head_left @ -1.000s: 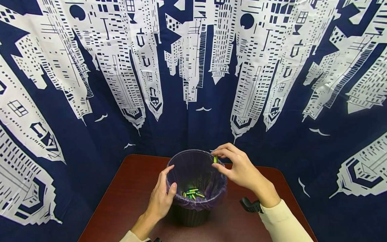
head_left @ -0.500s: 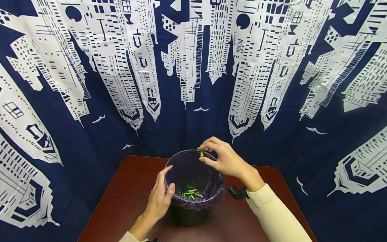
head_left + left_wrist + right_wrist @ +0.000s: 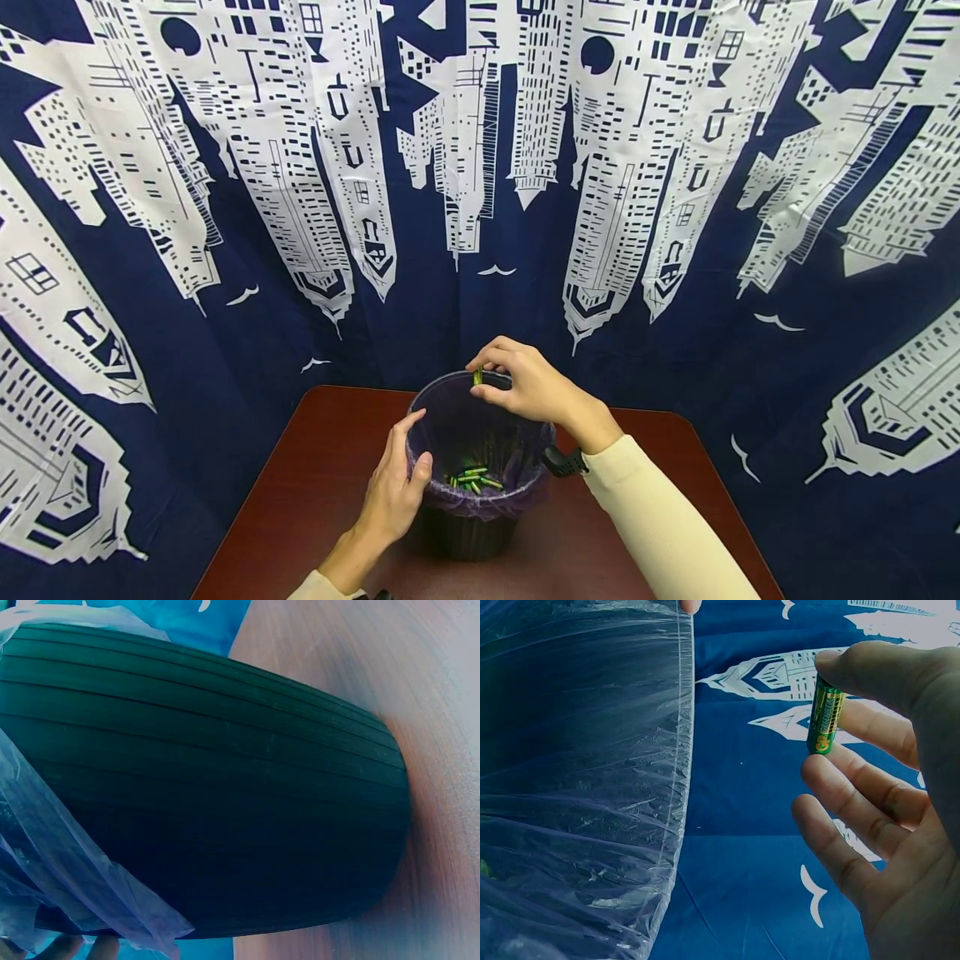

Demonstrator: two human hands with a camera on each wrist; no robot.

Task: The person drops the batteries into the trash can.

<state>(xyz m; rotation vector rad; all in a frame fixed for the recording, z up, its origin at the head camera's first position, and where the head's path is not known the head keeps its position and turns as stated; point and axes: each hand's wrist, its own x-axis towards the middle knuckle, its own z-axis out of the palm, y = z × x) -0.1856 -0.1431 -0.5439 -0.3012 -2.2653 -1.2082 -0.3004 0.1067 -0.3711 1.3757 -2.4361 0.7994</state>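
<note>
My right hand [image 3: 528,387] pinches a small green and yellow battery [image 3: 477,377] between thumb and fingers, upright above the far part of the bin's mouth. In the right wrist view the battery [image 3: 826,716] shows its GP lettering, and the lower fingers are spread. Against the left side of a dark trash bin [image 3: 472,537], my left hand [image 3: 393,479] rests with thumb and index finger spread along the rim. Several more batteries [image 3: 474,478] lie inside the bin on its purple liner bag [image 3: 517,496]. The left wrist view shows the bin's ribbed wall [image 3: 247,772] and fingertips [image 3: 101,949] at the bottom edge.
The bin stands on a reddish-brown table [image 3: 315,467]. Behind and around it hangs a navy curtain [image 3: 420,308] with white city buildings. A dark strap device [image 3: 562,460] is on the right wrist.
My right hand has moved left with the battery, from the bin's right rim to over its mouth. The left hand stays at the bin, and the view has shifted slightly.
</note>
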